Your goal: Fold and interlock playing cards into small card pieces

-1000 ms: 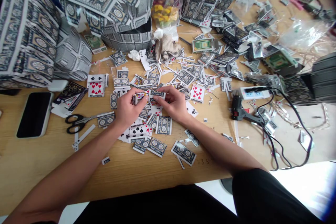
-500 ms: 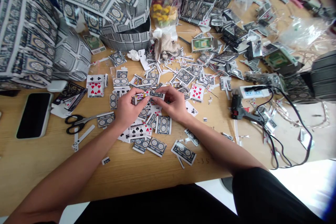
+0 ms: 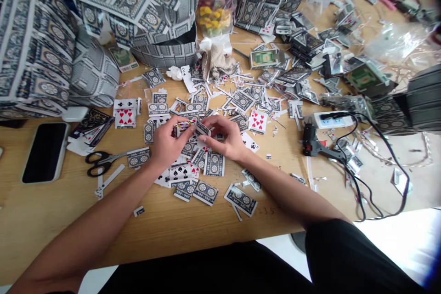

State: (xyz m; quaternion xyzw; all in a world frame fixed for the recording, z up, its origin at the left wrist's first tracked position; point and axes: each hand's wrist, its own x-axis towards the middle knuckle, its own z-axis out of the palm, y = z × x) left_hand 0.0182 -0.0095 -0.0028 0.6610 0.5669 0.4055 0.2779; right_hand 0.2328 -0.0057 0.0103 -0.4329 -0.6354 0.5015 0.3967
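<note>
My left hand [image 3: 167, 144] and my right hand [image 3: 225, 137] meet over a heap of cut playing cards [image 3: 193, 165] on the wooden table [image 3: 41, 211]. Between the fingertips of both hands is a small folded playing card piece [image 3: 196, 127], patterned back on one side, a face card's colours on the other. My left hand pinches its left end, my right hand its right end. Loose cards lie face up and face down all around the hands.
Black scissors [image 3: 101, 161] and a phone [image 3: 45, 151] lie left. A black glue gun [image 3: 315, 146] with cable and a white power strip [image 3: 334, 120] sit right. Large structures covered in cards [image 3: 37, 46] stand at the back left, card boxes and plastic bags at the back right.
The right hand's fingers have shifted slightly and tilted the card piece up at its right end. The arms stay where they were.
</note>
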